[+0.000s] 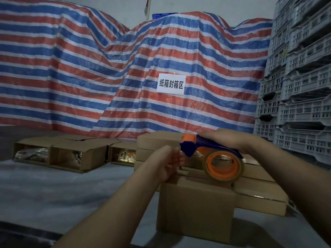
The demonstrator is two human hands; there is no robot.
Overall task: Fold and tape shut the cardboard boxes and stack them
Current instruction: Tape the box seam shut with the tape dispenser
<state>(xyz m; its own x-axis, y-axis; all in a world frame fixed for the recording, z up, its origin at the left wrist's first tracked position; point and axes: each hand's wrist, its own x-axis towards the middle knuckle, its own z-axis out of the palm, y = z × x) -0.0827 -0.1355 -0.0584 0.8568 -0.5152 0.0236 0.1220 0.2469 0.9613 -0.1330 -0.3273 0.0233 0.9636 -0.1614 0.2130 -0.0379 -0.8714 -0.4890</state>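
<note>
Roughly midway, by the look of it: several closed boxes form a stack on the right, while three open boxes lie on their sides at the left, against the striped tarp, flaps out and contents showing, not yet folded or taped. The near box stands in front of the stack, touching it, with its top flaps down; whether its seam is taped cannot be told. The right hand grasps the handle of the tape gun from above, holding it over that box, the orange-cored roll hanging just above the top. The left hand has curled fingers at the gun's blue nose, seemingly pinching the tape end, though the tape itself is too faint to confirm. The cardboard looks plain brown, clean and square-edged.
</note>
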